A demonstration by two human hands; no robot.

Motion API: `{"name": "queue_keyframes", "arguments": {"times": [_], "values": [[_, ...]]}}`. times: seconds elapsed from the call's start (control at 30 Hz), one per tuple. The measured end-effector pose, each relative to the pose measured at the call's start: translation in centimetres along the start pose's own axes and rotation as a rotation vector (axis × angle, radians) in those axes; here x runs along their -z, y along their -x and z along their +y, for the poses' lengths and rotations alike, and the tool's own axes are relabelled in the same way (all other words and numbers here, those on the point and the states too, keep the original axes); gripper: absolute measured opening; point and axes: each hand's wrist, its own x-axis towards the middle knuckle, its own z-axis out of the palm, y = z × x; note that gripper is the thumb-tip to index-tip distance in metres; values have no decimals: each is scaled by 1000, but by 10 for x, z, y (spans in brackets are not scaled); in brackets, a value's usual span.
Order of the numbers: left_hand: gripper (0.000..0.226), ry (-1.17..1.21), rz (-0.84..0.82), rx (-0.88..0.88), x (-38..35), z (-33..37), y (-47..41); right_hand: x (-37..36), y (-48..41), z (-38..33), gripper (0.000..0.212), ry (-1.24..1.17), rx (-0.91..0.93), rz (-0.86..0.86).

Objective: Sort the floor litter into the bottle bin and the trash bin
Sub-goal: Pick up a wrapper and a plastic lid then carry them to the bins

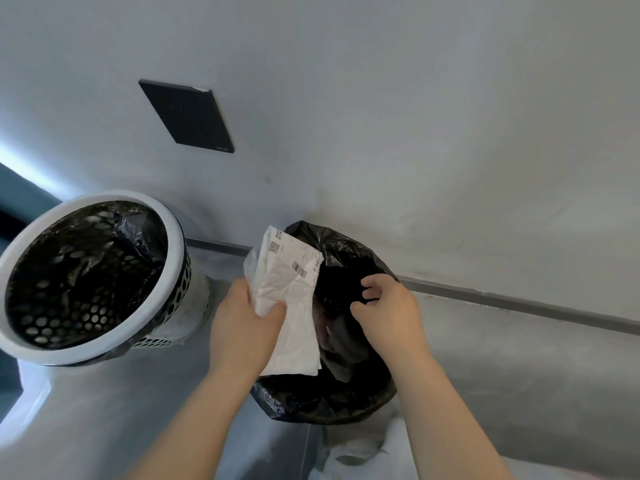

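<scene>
Paper litter [287, 296]: a crumpled white sheet with a printed slip showing barcodes on top, plus what looks like thin clear film along its left edge. It's held in the air over the mouth of the black-lined bin [311, 407], which stands on the floor [519, 375] against the wall. The left hand [242, 327] pinches it mid-sheet, thumb on top and fingers underneath, with both ends hanging free. The right hand [388, 313] has its fingers curled toward the thumb at the far rim and looks to pinch a fold of the black liner [346, 251]; not fully sure. Handling: it should be near weightless, limp and not fragile. The loose layers could slide apart or drift, so grip the whole stack together at the middle. The white perforated bin [175, 244], also black-lined, is well apart on the left. Can't tell which bin is for bottles, though paper should go to trash.
</scene>
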Motion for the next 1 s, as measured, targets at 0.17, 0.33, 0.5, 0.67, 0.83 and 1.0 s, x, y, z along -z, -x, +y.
{"name": "queue_keyframes", "arguments": {"times": [0.17, 0.33, 0.5, 0.67, 0.83, 1.0], "values": [[21, -275, -159, -30, -22, 2, -9, 5, 0, 0, 45, 126, 0, -6], [19, -471, -192, -113, -39, 8, -32, 5, -2, 1, 46, 246, -3, -13], [34, -596, -291, -150, -50, 14, -45, 5, -1, 1, 45, 287, 10, -64], [49, -610, -274, -192, -45, 11, -42, 3, -3, 3, 45, 274, 29, -85], [47, -575, -308, -244, -30, 4, -31, 3, -3, 4, 44, 283, 47, -85], [47, -565, -349, -267, -7, -1, -13, 3, -1, 0, 46, 258, 87, -130]]}}
